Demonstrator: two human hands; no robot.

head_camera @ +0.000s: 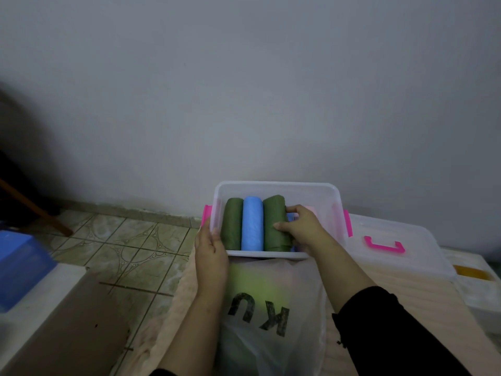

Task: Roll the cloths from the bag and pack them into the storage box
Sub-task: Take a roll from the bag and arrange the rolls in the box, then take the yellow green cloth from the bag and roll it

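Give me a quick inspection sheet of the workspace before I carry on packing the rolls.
Surface: pale wooden board, set over a tiled floor.
Job's things: clear storage box holds three rolls side by side: green roll, blue roll, second green roll; a further blue piece is mostly hidden by the hand. Printed plastic bag lies in front of the box.
Clutter: box lid with pink handle, to the right of the box.
Grippers: left hand holds the box's left wall; right hand grips the second green roll.
Cables: nothing seen.
Surroundings: plain wall; blue object at left.
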